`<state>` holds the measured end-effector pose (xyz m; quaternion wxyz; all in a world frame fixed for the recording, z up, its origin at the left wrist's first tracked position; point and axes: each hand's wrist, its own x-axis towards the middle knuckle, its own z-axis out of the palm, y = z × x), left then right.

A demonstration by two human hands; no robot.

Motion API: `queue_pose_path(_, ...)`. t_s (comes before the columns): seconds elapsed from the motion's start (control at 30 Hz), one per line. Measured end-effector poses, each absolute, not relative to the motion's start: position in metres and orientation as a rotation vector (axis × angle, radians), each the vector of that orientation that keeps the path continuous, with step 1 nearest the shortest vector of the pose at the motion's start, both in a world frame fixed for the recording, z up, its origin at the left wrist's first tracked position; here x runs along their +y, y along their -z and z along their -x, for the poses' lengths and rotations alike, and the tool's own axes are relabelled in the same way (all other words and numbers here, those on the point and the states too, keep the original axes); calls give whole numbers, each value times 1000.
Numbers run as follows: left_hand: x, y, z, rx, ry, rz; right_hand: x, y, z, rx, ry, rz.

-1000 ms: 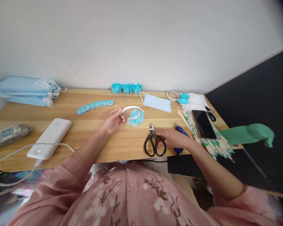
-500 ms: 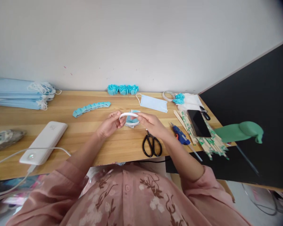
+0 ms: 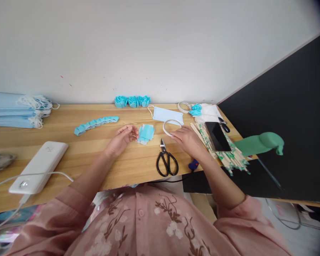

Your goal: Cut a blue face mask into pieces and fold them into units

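My right hand [image 3: 186, 139] grips a white tape roll [image 3: 164, 128] by its near edge, the ring tilted above the wooden table. My left hand [image 3: 124, 138] hovers beside a small pile of light-blue fabric squares [image 3: 146, 133]; its fingers are curled and pinched together, and whatever they may hold is too small to make out. Between the hands and nearer to me lie black-handled scissors [image 3: 167, 161], a bit of white at their blades. A blue glue gun [image 3: 193, 164] is partly covered by my right forearm.
Behind are blue fabric flowers [image 3: 133, 101], a folded blue strip [image 3: 96, 123] and a face mask [image 3: 168, 115]. A phone [image 3: 217, 136] rests on wrapped chopsticks [image 3: 234, 161] at right. Left stand a mask stack [image 3: 10, 108] and a white power bank [image 3: 40, 165] with cable. A second tape roll [image 3: 184, 107] lies behind.
My hands have separated. The tape roll, held by both before, has moved right with my right hand alone, uncovering the blue squares. The view has shifted slightly right.
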<state>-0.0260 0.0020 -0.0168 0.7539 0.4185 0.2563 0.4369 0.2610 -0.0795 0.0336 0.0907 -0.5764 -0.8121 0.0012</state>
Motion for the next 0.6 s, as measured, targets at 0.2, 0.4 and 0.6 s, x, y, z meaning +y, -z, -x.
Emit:
queue_pose_path(0.2,2,19,27,569,-970,-902,-78,-23,-283,-2440,119,1938)
queue_pose_path(0.4,4,20,27,585,-989,-900,-107,-39,-275,-2256,47,1727)
queue_pose_path(0.6,4,25,23,627,-1016,-916,-158,-28,-246,-2171,-241,1789)
